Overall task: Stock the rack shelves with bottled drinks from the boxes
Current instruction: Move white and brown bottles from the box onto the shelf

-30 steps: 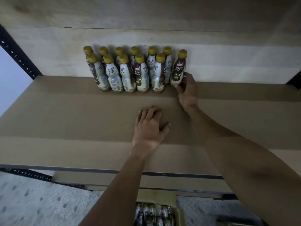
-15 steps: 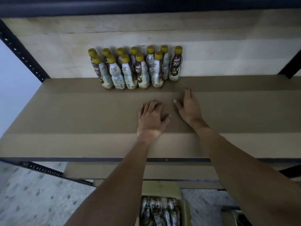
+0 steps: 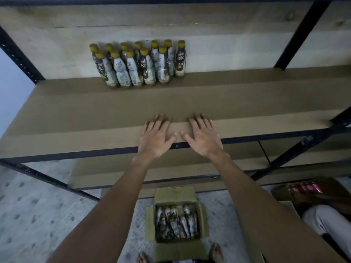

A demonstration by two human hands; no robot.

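Several yellow-capped drink bottles [image 3: 140, 65] stand in two rows at the back of the brown shelf [image 3: 76, 114], left of centre. The rightmost bottle [image 3: 180, 58] stands alone at the end of the back row. My left hand [image 3: 154, 136] and my right hand [image 3: 203, 136] lie flat with spread fingers over the shelf's front edge, side by side, holding nothing. On the floor below, an open cardboard box [image 3: 178, 223] holds several more bottles.
Black metal rack posts [image 3: 296, 33] frame the shelf, with a lower shelf [image 3: 114, 179] underneath. A second box with pink packs [image 3: 303, 188] sits at the lower right beside a light-clothed knee [image 3: 326, 219]. My bare toes [image 3: 216, 252] flank the box.
My right hand let go of the rightmost bottle and drew back. Both hands slid toward the shelf's front edge as my view pulled away and down, revealing the box.
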